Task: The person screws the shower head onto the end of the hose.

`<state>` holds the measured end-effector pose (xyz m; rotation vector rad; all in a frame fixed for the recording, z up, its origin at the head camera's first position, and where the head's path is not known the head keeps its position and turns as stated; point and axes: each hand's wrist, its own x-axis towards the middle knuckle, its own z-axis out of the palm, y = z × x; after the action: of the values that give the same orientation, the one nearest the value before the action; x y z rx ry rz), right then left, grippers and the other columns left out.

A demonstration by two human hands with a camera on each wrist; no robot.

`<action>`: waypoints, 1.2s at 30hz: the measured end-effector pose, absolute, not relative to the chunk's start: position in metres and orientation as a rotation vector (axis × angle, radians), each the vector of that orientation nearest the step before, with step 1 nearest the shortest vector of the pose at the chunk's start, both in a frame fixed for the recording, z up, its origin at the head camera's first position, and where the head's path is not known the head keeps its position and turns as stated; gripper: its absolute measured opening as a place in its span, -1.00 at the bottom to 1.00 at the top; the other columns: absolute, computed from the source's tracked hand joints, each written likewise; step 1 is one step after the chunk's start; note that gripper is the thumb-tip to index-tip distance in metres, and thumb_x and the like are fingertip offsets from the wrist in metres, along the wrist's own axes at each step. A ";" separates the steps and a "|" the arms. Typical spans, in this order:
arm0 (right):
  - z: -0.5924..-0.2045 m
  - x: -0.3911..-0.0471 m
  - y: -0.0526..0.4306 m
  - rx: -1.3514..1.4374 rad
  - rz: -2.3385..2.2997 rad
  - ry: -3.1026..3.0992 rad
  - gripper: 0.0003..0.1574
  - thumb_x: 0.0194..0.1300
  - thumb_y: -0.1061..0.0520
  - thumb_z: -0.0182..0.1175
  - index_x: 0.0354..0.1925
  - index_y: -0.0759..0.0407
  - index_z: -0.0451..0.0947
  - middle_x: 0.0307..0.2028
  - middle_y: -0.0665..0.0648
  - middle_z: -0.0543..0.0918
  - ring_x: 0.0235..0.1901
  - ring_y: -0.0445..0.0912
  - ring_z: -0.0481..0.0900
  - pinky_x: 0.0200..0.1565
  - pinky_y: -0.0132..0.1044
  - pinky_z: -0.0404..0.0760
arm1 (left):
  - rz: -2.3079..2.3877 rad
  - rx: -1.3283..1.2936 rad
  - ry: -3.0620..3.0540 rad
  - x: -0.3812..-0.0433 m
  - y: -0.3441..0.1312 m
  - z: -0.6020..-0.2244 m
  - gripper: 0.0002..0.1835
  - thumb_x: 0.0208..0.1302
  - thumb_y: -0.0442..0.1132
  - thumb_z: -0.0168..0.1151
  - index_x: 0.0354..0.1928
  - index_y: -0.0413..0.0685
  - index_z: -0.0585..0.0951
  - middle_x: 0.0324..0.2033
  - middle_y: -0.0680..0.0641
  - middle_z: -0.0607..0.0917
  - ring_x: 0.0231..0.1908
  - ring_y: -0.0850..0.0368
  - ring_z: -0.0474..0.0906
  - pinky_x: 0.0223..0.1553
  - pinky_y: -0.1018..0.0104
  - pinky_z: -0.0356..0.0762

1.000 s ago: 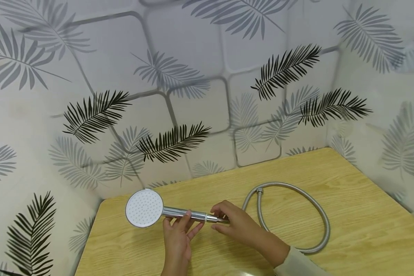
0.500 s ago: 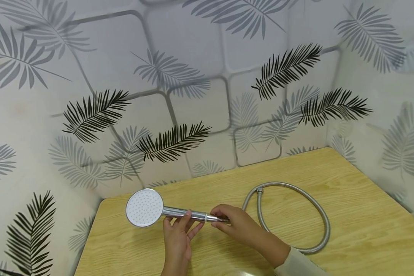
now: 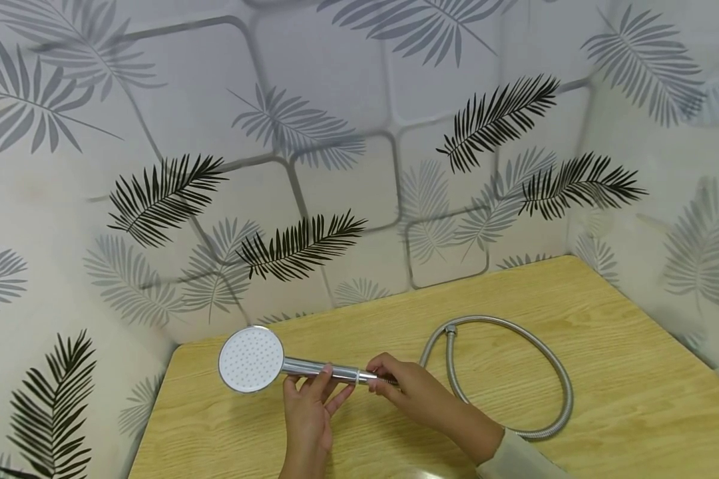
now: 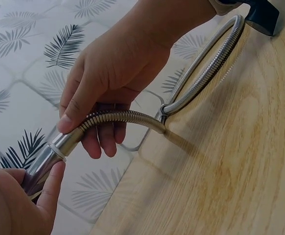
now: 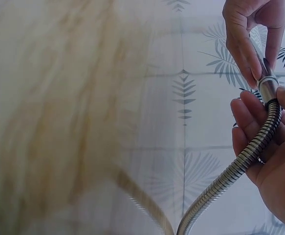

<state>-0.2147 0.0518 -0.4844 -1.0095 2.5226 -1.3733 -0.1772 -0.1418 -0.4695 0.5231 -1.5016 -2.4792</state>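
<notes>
A shower head (image 3: 251, 359) with a round white spray face and a chrome handle is held over the table, its face turned toward the head camera. My left hand (image 3: 309, 414) grips the handle near its lower end. The thumb and fingers of my right hand (image 3: 416, 391) pinch the chrome end fitting (image 4: 65, 140) of the metal shower hose (image 5: 247, 156). That fitting sits against the handle's end, where a pale ring (image 4: 57, 152) shows at the joint. From there the ribbed hose passes under my right palm and bends down toward the table.
The rest of the hose (image 3: 566, 389) lies in a loop on the wood-grain table (image 3: 605, 346), right of my hands, with a hex nut (image 3: 451, 329) at its free end. Leaf-patterned walls (image 3: 347, 186) rise behind and beside the table.
My right hand's fingers have shifted slightly at the hose fitting. My left hand and the shower head stay almost where they were.
</notes>
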 end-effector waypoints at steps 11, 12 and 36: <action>-0.480 -0.214 0.051 -0.966 -1.372 2.526 -0.43 0.48 -0.19 0.14 0.27 0.10 0.45 -0.05 -0.08 0.69 -0.08 -0.22 0.66 0.00 -0.39 0.74 | -2.470 0.540 -1.508 -0.178 -0.143 -0.468 -0.46 0.40 -0.29 0.29 0.21 -0.12 0.16 -0.12 -0.07 0.56 -0.17 0.11 0.77 -0.09 -0.06 0.82; -0.480 -0.214 0.051 -0.974 -1.374 2.545 -0.39 0.44 -0.18 0.20 0.28 0.11 0.44 -0.04 -0.09 0.67 -0.08 -0.22 0.64 0.00 -0.39 0.73 | -2.469 0.540 -1.507 -0.178 -0.143 -0.468 -0.46 0.40 -0.29 0.29 0.20 -0.11 0.17 -0.12 -0.07 0.56 -0.17 0.11 0.77 -0.09 -0.06 0.82; -0.478 -0.212 0.047 -0.997 -1.462 2.580 -0.80 0.42 0.05 0.27 -0.02 -0.01 0.54 -0.19 -0.12 0.61 -0.24 -0.32 0.58 -0.17 -0.48 0.72 | -2.466 0.526 -1.518 -0.176 -0.142 -0.468 -0.51 0.42 -0.32 0.26 0.18 -0.10 0.18 -0.12 -0.07 0.53 -0.18 0.13 0.75 -0.09 -0.03 0.82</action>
<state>-0.2118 0.0465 -0.4778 -0.9970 2.5802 -1.4622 -0.1762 -0.1424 -0.4680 0.5264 -1.5181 -2.4657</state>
